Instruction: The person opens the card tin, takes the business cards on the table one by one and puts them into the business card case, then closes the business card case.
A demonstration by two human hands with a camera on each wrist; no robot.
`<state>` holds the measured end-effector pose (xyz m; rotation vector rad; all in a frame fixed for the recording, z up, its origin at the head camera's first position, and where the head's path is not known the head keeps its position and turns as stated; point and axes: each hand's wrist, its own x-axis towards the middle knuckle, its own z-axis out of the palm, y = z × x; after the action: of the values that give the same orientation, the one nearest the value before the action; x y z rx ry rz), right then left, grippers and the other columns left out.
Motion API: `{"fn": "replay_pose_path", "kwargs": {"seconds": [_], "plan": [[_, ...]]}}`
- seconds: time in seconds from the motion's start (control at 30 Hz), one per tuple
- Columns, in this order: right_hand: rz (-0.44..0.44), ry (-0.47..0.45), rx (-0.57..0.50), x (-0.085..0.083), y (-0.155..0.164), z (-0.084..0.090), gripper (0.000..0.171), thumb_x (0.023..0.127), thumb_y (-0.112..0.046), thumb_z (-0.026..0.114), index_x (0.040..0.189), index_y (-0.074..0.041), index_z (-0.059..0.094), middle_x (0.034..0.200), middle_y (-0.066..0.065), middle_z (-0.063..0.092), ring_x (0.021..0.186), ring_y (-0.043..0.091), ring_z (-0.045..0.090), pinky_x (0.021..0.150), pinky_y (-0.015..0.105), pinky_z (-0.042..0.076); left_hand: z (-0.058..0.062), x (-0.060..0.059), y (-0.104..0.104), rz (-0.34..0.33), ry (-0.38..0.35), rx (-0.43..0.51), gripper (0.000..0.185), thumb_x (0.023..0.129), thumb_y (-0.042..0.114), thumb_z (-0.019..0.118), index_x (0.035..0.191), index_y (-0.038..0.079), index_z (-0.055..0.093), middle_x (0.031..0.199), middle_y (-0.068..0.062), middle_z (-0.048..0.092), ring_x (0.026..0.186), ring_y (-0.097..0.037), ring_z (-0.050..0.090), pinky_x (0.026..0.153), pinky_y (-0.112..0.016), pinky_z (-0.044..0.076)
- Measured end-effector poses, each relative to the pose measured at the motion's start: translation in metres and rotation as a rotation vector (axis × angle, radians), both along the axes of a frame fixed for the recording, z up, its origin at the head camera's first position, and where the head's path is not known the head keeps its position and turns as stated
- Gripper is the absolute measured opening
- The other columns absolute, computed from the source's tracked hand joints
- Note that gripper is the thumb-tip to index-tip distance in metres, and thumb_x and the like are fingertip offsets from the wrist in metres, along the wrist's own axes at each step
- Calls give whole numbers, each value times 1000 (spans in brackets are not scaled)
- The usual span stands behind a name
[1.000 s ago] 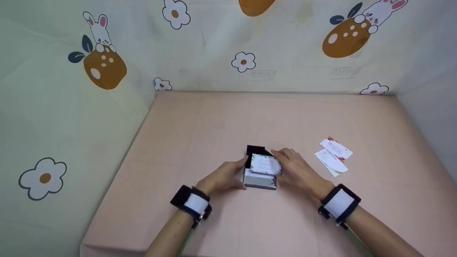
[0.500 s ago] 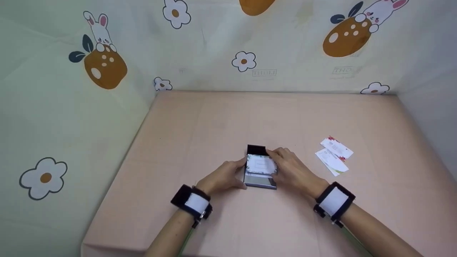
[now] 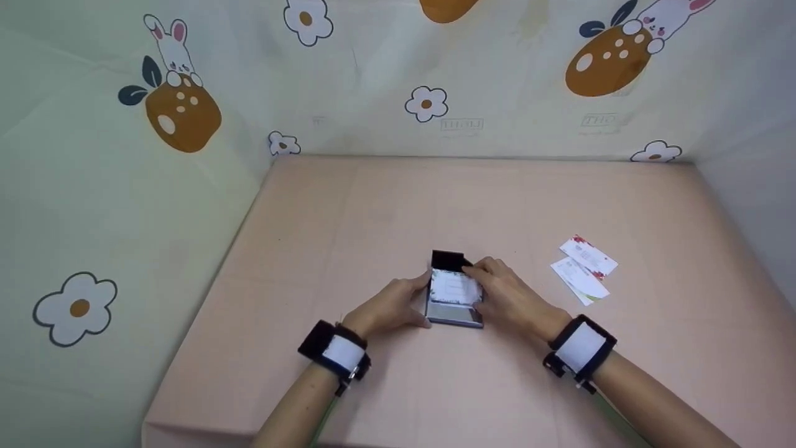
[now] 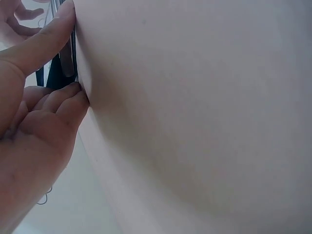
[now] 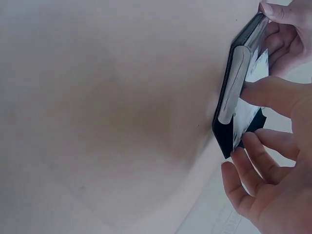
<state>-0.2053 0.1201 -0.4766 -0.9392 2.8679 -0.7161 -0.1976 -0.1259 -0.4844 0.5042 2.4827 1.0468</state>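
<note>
A card case [image 3: 455,316] with a silver metal body and a raised black flap [image 3: 447,259] lies opened on the table. My left hand [image 3: 390,308] grips its left side, thumb near the front corner and fingers further back. A white card [image 3: 456,287] with a leafy printed border lies over the case opening. My right hand [image 3: 513,302] pinches this card at its right edge. In the right wrist view, thumb and fingertips meet the card [image 5: 240,122] beside the case's metal side [image 5: 235,85]. The left wrist view shows the left fingers along the case's dark edge [image 4: 68,58].
Two loose white cards overlap on the table to the right, one with red flowers [image 3: 589,256] and one with a green corner [image 3: 578,280]. A pink cloth covers the table [image 3: 348,218]. Patterned fabric walls [image 3: 367,74] stand behind and at the left.
The bordered card has shifted left with my right hand and now lines up with the case opening. My left hand has stayed in place on the case.
</note>
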Motion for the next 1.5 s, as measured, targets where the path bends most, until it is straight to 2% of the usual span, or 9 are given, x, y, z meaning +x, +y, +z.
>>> {"fn": "replay_pose_path", "kwargs": {"seconds": [0.13, 0.27, 0.4, 0.57, 0.77, 0.87, 1.07, 1.5], "plan": [[-22, -50, -5, 1, 0, 2, 57, 82, 0, 77, 136, 3, 59, 129, 18, 56, 117, 30, 54, 98, 43, 53, 1, 0, 1, 2, -4, -6, 99, 79, 10, 84, 158, 9, 24, 163, -9, 30, 151, -24, 30, 125, -36, 28], [-13, -57, -3, 1, 0, 2, 51, 82, 2, 74, 133, 1, 62, 128, 18, 57, 118, 30, 53, 100, 45, 52, 1, 0, 2, 8, -15, -5, 99, 79, 10, 84, 158, 9, 25, 163, -9, 29, 151, -25, 30, 125, -36, 28], [4, -42, 5, 2, 0, 1, 49, 84, 1, 73, 132, 0, 63, 128, 17, 57, 118, 31, 54, 100, 46, 51, 1, 0, 3, 6, -13, -13, 99, 78, 10, 84, 158, 8, 25, 163, -11, 29, 150, -26, 32, 124, -37, 29], [42, 0, 18, 6, 0, 0, 45, 89, -8, 73, 133, -2, 63, 132, 15, 58, 121, 29, 54, 102, 46, 50, 1, 0, 2, 12, -26, -12, 98, 80, 12, 83, 158, 11, 24, 163, -9, 29, 151, -25, 31, 125, -37, 28], [98, 37, 79, 16, -3, -2, 51, 96, -26, 67, 140, -3, 56, 146, 17, 53, 135, 33, 48, 109, 52, 45, 1, 1, 1, 5, -15, 3, 96, 81, 12, 82, 158, 12, 25, 163, -9, 30, 151, -26, 31, 124, -38, 29], [116, 39, 102, 21, -5, -3, 54, 98, -30, 65, 142, -1, 54, 147, 20, 52, 138, 37, 46, 111, 56, 43, 1, 1, 0, -7, -1, 5, 96, 81, 11, 82, 158, 11, 25, 162, -10, 31, 150, -26, 32, 124, -38, 29], [146, 35, 97, 27, -5, -6, 54, 97, -29, 65, 140, 2, 54, 143, 21, 55, 138, 41, 46, 111, 56, 43, 1, 0, -2, -29, 21, 9, 96, 80, 11, 83, 158, 8, 26, 161, -13, 33, 149, -28, 34, 124, -39, 31], [149, 12, 101, 38, -10, -7, 52, 98, -30, 64, 139, 1, 55, 142, 20, 56, 139, 42, 45, 114, 56, 41, 0, 0, -2, -20, 13, 17, 97, 80, 10, 83, 158, 10, 27, 161, -12, 33, 150, -28, 33, 124, -39, 31]]}}
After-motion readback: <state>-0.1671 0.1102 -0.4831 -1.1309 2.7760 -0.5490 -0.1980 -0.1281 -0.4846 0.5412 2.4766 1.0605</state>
